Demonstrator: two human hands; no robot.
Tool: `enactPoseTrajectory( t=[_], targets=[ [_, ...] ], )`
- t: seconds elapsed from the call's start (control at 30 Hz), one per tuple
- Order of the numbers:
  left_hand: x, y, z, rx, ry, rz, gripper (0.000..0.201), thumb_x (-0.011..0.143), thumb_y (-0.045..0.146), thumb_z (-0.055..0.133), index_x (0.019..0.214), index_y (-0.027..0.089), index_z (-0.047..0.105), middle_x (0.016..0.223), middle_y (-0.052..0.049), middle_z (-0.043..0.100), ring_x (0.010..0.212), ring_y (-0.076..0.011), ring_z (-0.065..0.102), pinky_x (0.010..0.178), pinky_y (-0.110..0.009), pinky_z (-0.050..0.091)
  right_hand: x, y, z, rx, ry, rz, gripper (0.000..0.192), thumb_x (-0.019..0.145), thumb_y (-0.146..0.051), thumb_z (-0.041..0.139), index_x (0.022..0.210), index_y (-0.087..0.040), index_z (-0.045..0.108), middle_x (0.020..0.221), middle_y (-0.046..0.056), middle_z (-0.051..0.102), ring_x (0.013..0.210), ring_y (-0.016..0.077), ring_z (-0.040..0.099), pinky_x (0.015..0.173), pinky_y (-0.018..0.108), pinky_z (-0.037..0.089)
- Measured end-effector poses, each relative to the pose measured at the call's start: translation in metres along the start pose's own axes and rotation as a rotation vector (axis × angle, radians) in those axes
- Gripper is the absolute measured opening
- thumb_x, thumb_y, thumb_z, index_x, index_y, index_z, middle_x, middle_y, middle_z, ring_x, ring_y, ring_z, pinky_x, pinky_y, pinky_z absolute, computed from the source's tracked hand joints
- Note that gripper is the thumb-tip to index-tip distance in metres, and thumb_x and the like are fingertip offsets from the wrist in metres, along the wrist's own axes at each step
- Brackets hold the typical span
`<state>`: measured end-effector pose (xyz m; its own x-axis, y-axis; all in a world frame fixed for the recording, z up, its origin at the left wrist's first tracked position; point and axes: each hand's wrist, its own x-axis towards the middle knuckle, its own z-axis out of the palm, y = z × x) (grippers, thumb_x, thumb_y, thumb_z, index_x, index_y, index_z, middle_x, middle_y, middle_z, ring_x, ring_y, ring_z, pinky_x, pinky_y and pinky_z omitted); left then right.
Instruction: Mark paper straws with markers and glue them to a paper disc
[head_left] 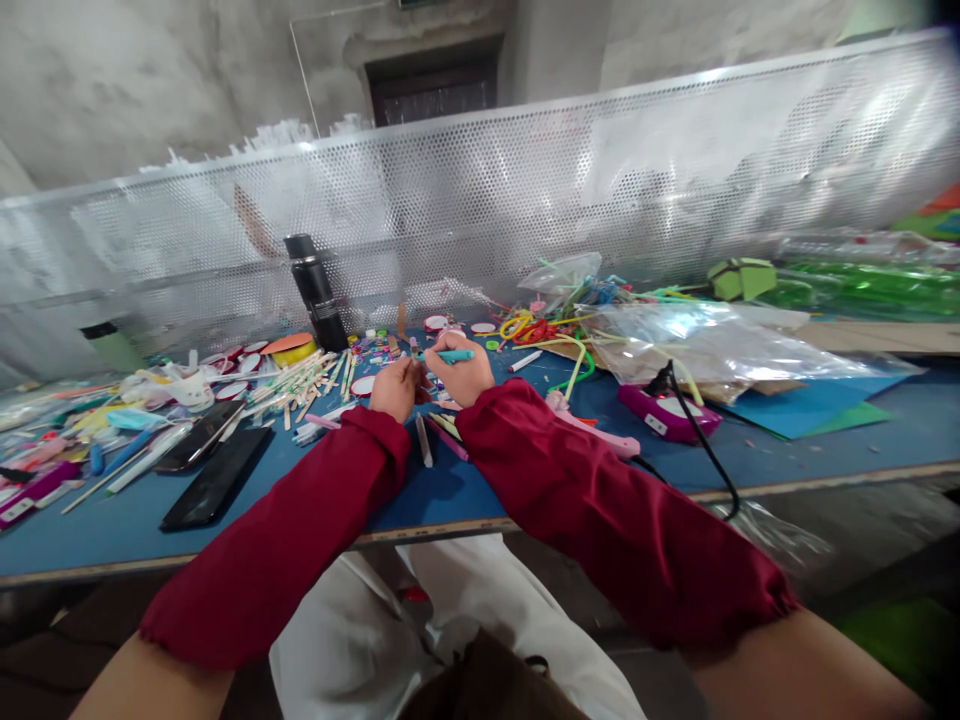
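Right hand [463,372] grips a teal pen [454,356]; left hand [394,388] just beside, over the blue table [465,490].

Work surface: blue-topped table [480,495] w/ pale front edge. On it, left to right: two dark phones [214,465] near front-left edge; scattered straws/sticks [304,380]; red-white round discs [240,362]; black flask [316,292], upright, toward rear; pink glue gun [592,425] just right of centre; purple box [667,412] w/ black cable [701,440] running over front edge; clear plastic bags [705,345]; blue & green sheets [817,408] at right
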<state>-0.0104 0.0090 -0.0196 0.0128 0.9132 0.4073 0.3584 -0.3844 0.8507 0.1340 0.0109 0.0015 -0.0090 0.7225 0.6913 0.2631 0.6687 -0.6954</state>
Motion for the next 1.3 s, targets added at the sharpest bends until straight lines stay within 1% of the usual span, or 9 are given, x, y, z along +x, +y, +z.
enactPoseTrajectory(
  t=[0.13,0.27,0.47,0.6,0.7,0.87,1.1,1.3],
  targets=[
    [-0.002,0.002,0.001,0.017,-0.022,-0.011,0.033,0.095,0.048,0.047,0.077,0.02,0.055,0.072,-0.004,0.068,0.051,-0.0159,0.066,0.049,-0.027,0.052,-0.001,0.0,-0.001,0.014,-0.025,0.053,0.018,0.08,-0.035,0.059,0.067,-0.024,0.053,0.062,-0.005,0.052,0.058,0.0129,0.047,0.057,0.027,0.037],
    [-0.004,0.006,0.001,0.037,-0.024,-0.018,0.031,0.095,0.046,0.045,0.081,0.02,0.056,0.078,-0.006,0.071,0.052,-0.0159,0.067,0.048,-0.027,0.054,0.0,0.0,0.0,0.014,-0.015,0.033,0.019,0.079,-0.034,0.06,0.066,-0.023,0.053,0.061,-0.004,0.052,0.058,0.0127,0.047,0.057,0.027,0.037],
    [-0.004,0.01,0.0,0.041,-0.009,-0.024,0.027,0.094,0.037,0.044,0.077,0.02,0.056,0.076,-0.006,0.072,0.049,-0.0167,0.066,0.044,-0.027,0.052,0.0,0.003,0.001,-0.009,-0.009,-0.005,0.019,0.08,-0.034,0.06,0.066,-0.023,0.054,0.061,-0.004,0.053,0.057,0.0124,0.047,0.056,0.028,0.036],
    [-0.003,0.012,-0.001,0.042,-0.011,-0.031,0.028,0.094,0.038,0.044,0.076,0.019,0.056,0.075,-0.006,0.072,0.047,-0.0165,0.065,0.042,-0.027,0.05,0.001,0.008,0.003,-0.019,-0.006,-0.042,0.02,0.081,-0.035,0.06,0.067,-0.023,0.054,0.061,-0.004,0.054,0.057,0.0127,0.048,0.056,0.028,0.037],
    [-0.002,0.012,-0.003,0.089,-0.008,-0.01,0.03,0.094,0.039,0.044,0.075,0.02,0.057,0.073,-0.005,0.072,0.046,-0.0166,0.064,0.041,-0.026,0.047,0.003,0.011,0.004,-0.013,0.005,-0.073,0.021,0.082,-0.035,0.06,0.067,-0.023,0.054,0.063,-0.004,0.056,0.06,0.0131,0.05,0.058,0.028,0.038],
    [-0.002,0.01,-0.003,0.161,-0.022,0.02,0.033,0.094,0.038,0.044,0.071,0.02,0.058,0.065,-0.005,0.07,0.045,-0.0155,0.061,0.042,-0.026,0.042,0.003,0.01,0.003,0.003,0.032,-0.056,0.02,0.081,-0.036,0.06,0.066,-0.023,0.053,0.063,-0.004,0.054,0.06,0.0129,0.049,0.059,0.028,0.038],
    [-0.004,0.017,-0.003,0.151,-0.023,0.038,0.032,0.093,0.037,0.044,0.068,0.02,0.054,0.067,-0.004,0.07,0.044,-0.0147,0.06,0.041,-0.026,0.04,0.0,0.003,0.0,-0.025,0.006,-0.022,0.02,0.08,-0.034,0.06,0.065,-0.023,0.053,0.062,-0.004,0.054,0.06,0.0131,0.049,0.059,0.028,0.038],
    [-0.006,0.022,-0.003,0.113,-0.028,0.05,0.034,0.094,0.045,0.044,0.073,0.019,0.055,0.076,-0.006,0.074,0.043,-0.0132,0.058,0.042,-0.026,0.039,0.001,0.005,0.002,0.017,0.022,-0.043,0.021,0.081,-0.035,0.059,0.066,-0.023,0.053,0.061,-0.005,0.052,0.058,0.0124,0.048,0.058,0.027,0.039]
  ],
)
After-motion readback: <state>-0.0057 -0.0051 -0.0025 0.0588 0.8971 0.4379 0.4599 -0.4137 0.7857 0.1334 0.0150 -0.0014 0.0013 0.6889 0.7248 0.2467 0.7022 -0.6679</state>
